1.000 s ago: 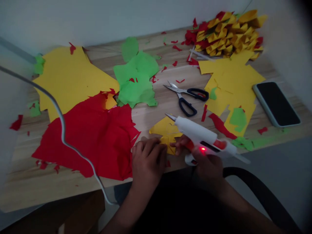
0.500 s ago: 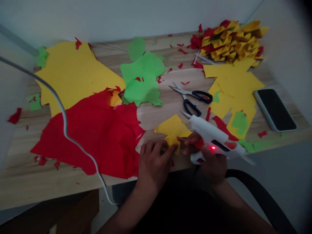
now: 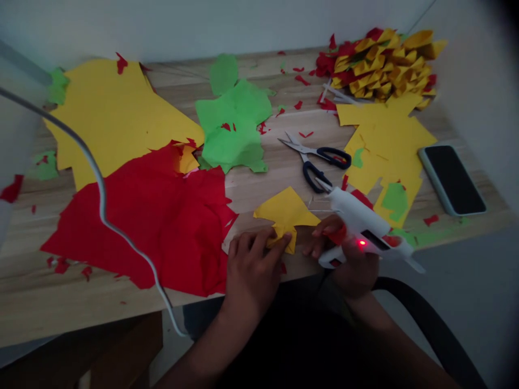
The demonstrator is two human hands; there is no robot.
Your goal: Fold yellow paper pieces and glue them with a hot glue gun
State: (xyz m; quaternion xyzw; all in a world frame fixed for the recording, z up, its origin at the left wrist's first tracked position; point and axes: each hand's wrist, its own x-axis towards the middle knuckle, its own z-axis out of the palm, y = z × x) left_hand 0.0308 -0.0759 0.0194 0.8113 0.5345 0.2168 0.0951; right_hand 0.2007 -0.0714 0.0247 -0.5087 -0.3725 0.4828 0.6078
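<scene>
My right hand point(image 3: 352, 265) is wrapped round a white hot glue gun point(image 3: 357, 213) with an orange trigger and a glowing red light. Its metal nozzle points up and left, close to the scissors' handles. A clear glue stick pokes out of the back. At the table's front, my left hand point(image 3: 257, 265) is curled over a small folded piece of yellow paper point(image 3: 288, 237), thumb and fingers pressing on it. Just beyond it lies a flat yellow paper piece point(image 3: 286, 205) with pointed sides. Thin glue threads stretch between that paper and the nozzle.
Open scissors point(image 3: 312, 156) lie mid-table. Red crepe paper point(image 3: 150, 221), yellow sheets point(image 3: 109, 113) and green paper point(image 3: 231, 129) spread leftward, under a grey cable point(image 3: 101, 200). Further right are cut yellow paper point(image 3: 389, 140), a phone point(image 3: 454, 181) and a folded-paper cluster point(image 3: 385, 65).
My right hand has drawn the glue gun rightward, away from the yellow paper, with thin glue strands trailing. My left hand stays on the folded piece. The view has shifted slightly.
</scene>
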